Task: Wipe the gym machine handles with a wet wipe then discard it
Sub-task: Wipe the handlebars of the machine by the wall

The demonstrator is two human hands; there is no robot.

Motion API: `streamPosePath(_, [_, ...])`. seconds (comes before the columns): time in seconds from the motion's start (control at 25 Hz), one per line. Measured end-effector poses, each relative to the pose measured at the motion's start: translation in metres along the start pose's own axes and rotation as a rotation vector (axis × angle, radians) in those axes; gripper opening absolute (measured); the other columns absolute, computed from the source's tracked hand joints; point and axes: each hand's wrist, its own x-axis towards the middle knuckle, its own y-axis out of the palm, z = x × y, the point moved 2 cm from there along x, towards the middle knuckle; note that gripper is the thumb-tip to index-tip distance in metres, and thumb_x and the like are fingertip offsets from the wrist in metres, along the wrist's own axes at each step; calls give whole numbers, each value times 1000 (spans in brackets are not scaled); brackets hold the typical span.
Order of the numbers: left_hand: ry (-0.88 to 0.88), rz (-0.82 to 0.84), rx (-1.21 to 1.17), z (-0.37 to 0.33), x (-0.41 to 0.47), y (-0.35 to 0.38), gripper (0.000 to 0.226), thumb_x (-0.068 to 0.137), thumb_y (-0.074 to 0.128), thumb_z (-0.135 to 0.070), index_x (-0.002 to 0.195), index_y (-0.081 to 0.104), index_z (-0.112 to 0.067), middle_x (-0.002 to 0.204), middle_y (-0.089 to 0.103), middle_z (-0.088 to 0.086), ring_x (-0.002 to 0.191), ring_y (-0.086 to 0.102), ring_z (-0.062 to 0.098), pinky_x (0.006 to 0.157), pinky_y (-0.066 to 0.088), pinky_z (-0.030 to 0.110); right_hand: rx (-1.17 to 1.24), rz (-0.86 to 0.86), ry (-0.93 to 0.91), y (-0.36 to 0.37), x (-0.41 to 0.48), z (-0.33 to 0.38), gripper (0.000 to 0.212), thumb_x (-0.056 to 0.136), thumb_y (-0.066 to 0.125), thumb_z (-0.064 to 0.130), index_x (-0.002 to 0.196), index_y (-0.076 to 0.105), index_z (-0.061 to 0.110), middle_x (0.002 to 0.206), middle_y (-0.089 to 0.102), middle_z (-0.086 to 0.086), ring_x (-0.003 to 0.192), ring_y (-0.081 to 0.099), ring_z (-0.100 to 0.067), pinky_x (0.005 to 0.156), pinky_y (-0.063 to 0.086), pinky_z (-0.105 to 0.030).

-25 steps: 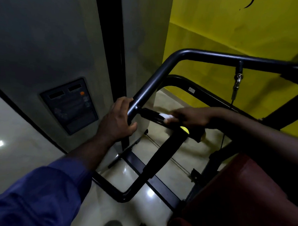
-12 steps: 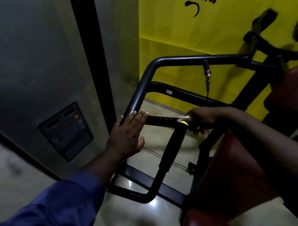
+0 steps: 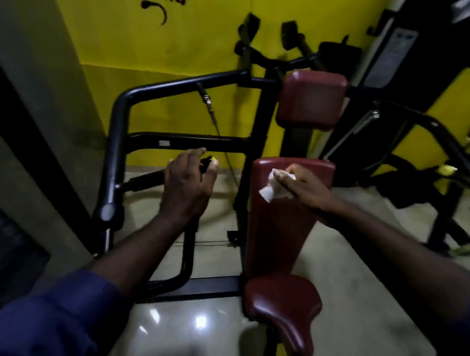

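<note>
- Machine frame [image 3: 116,145]: black tube, set against the yellow wall [image 3: 180,46]. The red back pad [image 3: 280,233] and seat [image 3: 282,306] stood at centre.
- Near handle [image 3: 147,178]: black bar with a yellow end cap, on your left side.
- Far handle [image 3: 447,169]: also yellow-capped, well apart on your right, dim and blurred.
- Left grip [image 3: 187,186]: released, fingers fairly straight and spread over the capped end of the near handle. Blur hid whether it touched the bar.
- Right grip [image 3: 303,189]: clenched on the wet wipe [image 3: 267,191], which was bunched white between thumb and fingers.
- The wipe was in front of the top of the back pad, between the 2 handles and on neither. I could not tell whether it touched the pad.

Progress, as a judgement:
- No handle was under the wipe at this moment, and no surface showed whether it had been cleaned.
- With the wipe carried toward your right, the far handle probably remained to do.
- The discard was certainly not yet done, since the wipe sat in your grip.

Containers:
- 0 bins in view and no wipe packet either, so there were no contents to report.
- You would have to find a bin outside this view.
</note>
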Motion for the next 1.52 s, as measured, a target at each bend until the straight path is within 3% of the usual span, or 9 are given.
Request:
streamPosePath(0.16, [314, 86, -35, -88, -4, 43, 50, 100, 47, -54, 128, 61, -16, 128, 60, 7, 122, 53, 28, 105, 43, 46, 214, -209, 212, -76, -86, -29, 27, 92, 75, 33, 82, 70, 8, 79, 71, -11, 74, 60, -14, 67, 45, -33])
streamPosePath(0.32, [379, 244, -200, -158, -14, 104, 46, 99, 48, -55, 117, 67, -17, 118, 63, 4, 115, 56, 23, 102, 42, 35, 322, -457, 308, -133, -165, -47, 20, 88, 79, 32, 91, 80, 11, 75, 73, 0, 67, 59, -9, 65, 47, -30])
streamPosePath(0.6, [496, 469, -363, -307, -63, 226, 36, 102, 53, -52, 109, 70, -21, 109, 62, -3, 107, 57, 15, 93, 41, 29, 429, -842, 421, -238, -297, -125, 32, 91, 76, 34, 98, 74, 3, 78, 70, -8, 68, 63, -19, 52, 56, -28])
streamPosePath(0.84, [480, 522, -343, -426, -99, 315, 33, 102, 57, -48, 114, 69, -21, 110, 58, -10, 104, 52, 4, 85, 36, 24, 927, -761, 440, -327, -357, -214, 34, 87, 75, 1, 119, 65, -3, 115, 74, -19, 94, 73, -23, 78, 63, -30])
streamPosePath(0.96, [428, 530, -341, -453, -99, 341, 37, 102, 58, -50, 118, 69, -19, 114, 61, -6, 104, 57, 9, 83, 43, 30, 816, -727, 476, -360, -358, -246, 34, 83, 79, 1, 112, 62, -7, 109, 75, -22, 99, 74, -37, 84, 64, -43])
streamPosePath(1.16, [215, 490, -383, -460, -86, 366, 44, 96, 58, -57, 120, 69, -21, 120, 66, -5, 107, 64, 12, 85, 57, 37, 440, -832, 337, -411, -292, -273, 19, 79, 82, -2, 80, 68, 11, 73, 71, -11, 63, 69, -26, 64, 64, -42])
streamPosePath(1.32, [95, 428, -445, -450, -69, 391, 49, 92, 57, -63, 119, 69, -25, 118, 65, -12, 108, 64, 6, 87, 58, 38, 49, -897, 139, -445, -204, -287, 25, 83, 73, 5, 100, 83, 21, 91, 80, 5, 85, 76, -9, 79, 64, -36])
streamPosePath(1.4, [16, 400, -503, -444, -61, 410, 47, 90, 58, -65, 117, 70, -28, 117, 67, -13, 107, 65, 5, 86, 57, 36, -169, -861, 68, -452, -159, -289, 40, 83, 61, -3, 112, 80, 17, 111, 78, 1, 103, 71, -2, 94, 57, -21])
streamPosePath(1.52, [-109, 375, -597, -438, -55, 434, 36, 91, 63, -60, 113, 69, -32, 115, 70, -12, 105, 67, 6, 79, 54, 29, -363, -420, -42, -426, -114, -306, 49, 86, 51, -10, 133, 65, -1, 142, 60, -17, 135, 54, -18, 111, 29, -4])
